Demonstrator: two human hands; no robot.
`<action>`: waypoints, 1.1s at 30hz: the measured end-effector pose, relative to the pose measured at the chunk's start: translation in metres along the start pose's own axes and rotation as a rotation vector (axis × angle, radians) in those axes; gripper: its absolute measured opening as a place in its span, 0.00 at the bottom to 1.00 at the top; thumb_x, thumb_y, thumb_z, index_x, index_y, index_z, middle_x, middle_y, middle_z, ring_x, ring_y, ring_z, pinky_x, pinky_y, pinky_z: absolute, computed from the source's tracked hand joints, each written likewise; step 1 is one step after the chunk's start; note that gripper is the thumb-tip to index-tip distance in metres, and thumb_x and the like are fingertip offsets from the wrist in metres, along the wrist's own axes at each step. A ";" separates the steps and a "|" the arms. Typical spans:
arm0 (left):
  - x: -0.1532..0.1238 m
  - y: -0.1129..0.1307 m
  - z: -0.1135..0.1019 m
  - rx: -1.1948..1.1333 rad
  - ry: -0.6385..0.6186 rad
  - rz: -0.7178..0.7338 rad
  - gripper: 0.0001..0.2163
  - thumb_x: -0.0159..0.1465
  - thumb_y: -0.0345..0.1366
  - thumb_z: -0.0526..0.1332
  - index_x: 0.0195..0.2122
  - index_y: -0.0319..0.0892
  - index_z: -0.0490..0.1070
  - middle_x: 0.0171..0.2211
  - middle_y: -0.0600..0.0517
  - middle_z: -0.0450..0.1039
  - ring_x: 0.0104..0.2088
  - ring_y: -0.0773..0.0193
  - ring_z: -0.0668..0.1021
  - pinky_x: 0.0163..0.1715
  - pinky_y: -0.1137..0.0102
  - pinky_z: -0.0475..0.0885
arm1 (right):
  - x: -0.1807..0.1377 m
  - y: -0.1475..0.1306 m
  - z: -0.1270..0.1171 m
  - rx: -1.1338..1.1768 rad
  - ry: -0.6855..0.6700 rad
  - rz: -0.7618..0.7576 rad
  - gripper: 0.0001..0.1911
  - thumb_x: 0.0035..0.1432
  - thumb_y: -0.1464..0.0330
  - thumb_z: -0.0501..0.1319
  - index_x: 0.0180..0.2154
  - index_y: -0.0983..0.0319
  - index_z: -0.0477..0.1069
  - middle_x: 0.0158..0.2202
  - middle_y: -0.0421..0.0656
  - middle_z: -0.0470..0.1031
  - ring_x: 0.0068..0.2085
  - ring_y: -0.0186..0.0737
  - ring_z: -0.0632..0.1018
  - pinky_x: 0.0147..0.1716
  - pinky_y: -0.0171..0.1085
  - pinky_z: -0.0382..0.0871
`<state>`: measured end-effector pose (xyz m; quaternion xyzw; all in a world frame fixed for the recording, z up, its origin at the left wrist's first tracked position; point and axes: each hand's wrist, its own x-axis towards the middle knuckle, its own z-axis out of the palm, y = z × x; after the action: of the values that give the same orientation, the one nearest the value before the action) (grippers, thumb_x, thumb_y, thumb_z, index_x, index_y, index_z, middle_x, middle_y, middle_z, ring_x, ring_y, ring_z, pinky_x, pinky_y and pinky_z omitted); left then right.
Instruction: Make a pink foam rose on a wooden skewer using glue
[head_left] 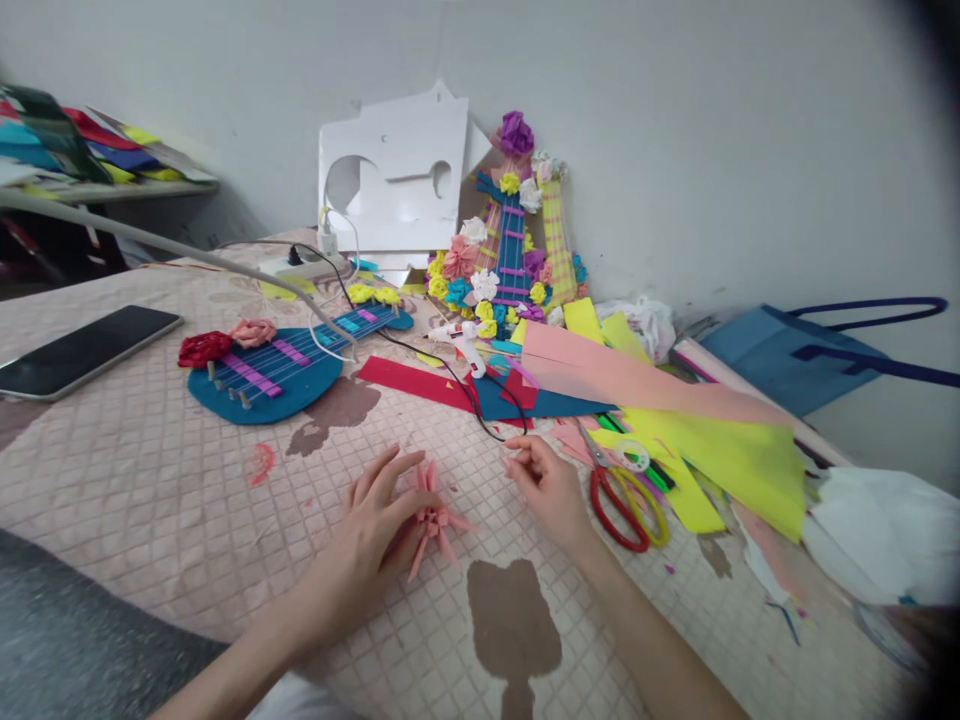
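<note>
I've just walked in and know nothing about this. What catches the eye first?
The tall paper guitar covered in bright flowers, leaning on the back wall. Nearer, the left hand holds a pink fringed paper flower on the quilted cover, with red-handled scissors just beyond the right hand.

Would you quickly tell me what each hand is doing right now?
Left hand: closed on the pink paper flower.
Right hand: fingertips pinched together; whether anything is between them cannot be told.
</note>
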<state>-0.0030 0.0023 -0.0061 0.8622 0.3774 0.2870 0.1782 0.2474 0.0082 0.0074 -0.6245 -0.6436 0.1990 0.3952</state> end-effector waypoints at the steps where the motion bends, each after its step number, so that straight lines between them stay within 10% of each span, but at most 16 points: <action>1: 0.000 0.000 0.000 0.000 -0.003 0.001 0.13 0.66 0.28 0.51 0.48 0.49 0.69 0.62 0.48 0.53 0.64 0.45 0.51 0.56 0.45 0.61 | -0.001 0.000 -0.002 -0.036 0.020 -0.003 0.08 0.58 0.65 0.56 0.40 0.57 0.68 0.22 0.36 0.67 0.22 0.35 0.69 0.23 0.34 0.62; 6: 0.000 0.001 0.000 -0.006 -0.004 -0.007 0.14 0.66 0.28 0.50 0.47 0.50 0.69 0.62 0.49 0.52 0.64 0.46 0.50 0.56 0.45 0.60 | -0.006 -0.011 -0.004 -0.080 0.040 -0.041 0.08 0.58 0.66 0.56 0.40 0.57 0.68 0.26 0.39 0.70 0.24 0.36 0.71 0.25 0.34 0.64; 15: -0.002 -0.001 0.001 -0.010 -0.020 -0.012 0.14 0.66 0.28 0.51 0.49 0.50 0.68 0.62 0.49 0.51 0.64 0.46 0.49 0.56 0.45 0.60 | -0.029 -0.032 0.017 0.035 -0.305 -0.092 0.09 0.59 0.69 0.57 0.43 0.57 0.68 0.33 0.39 0.72 0.28 0.34 0.71 0.28 0.33 0.65; 33: -0.005 -0.004 -0.012 -0.214 0.021 -0.007 0.20 0.64 0.24 0.48 0.55 0.47 0.58 0.61 0.46 0.54 0.64 0.53 0.54 0.59 0.52 0.60 | -0.028 -0.030 0.017 0.058 -0.349 -0.110 0.07 0.59 0.70 0.58 0.41 0.59 0.68 0.34 0.39 0.70 0.31 0.33 0.70 0.30 0.33 0.64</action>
<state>-0.0151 0.0024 -0.0011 0.8338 0.3494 0.3342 0.2664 0.2120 -0.0188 0.0124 -0.5326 -0.7296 0.3010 0.3057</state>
